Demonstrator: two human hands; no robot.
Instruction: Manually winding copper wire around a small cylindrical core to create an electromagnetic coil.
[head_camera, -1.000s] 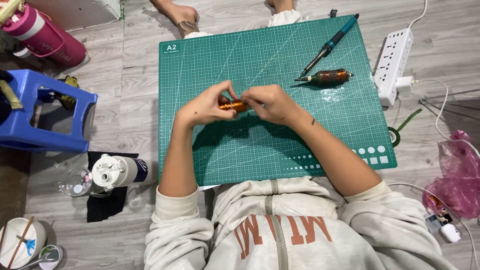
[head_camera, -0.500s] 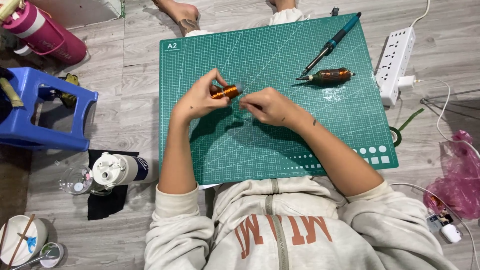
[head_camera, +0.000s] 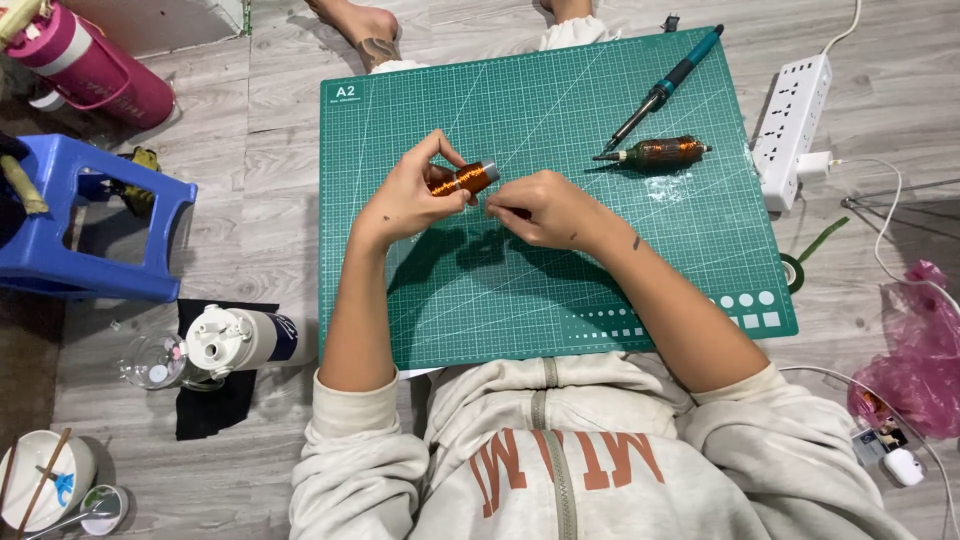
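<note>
My left hand (head_camera: 412, 193) holds a small copper-wound coil (head_camera: 466, 178) above the green cutting mat (head_camera: 560, 290). Just right of it, my right hand (head_camera: 540, 210) has its fingers pinched together close to the coil's end; a thin wire between them is too fine to make out. A second copper-wound rotor (head_camera: 657, 152) lies on the mat at the upper right. A soldering iron with a teal handle (head_camera: 668, 83) lies beside it, tip pointing down-left.
A white power strip (head_camera: 793, 128) with a plug sits right of the mat. A blue plastic stool (head_camera: 90, 222) and pink bottle (head_camera: 88, 65) stand at left. A white bottle (head_camera: 238, 340) lies by my left elbow. A pink bag (head_camera: 920, 355) is at right.
Both hands have risen toward the upper middle of the mat. The left hand has drawn the coil up and left, away from the right hand, then the two have come close again.
</note>
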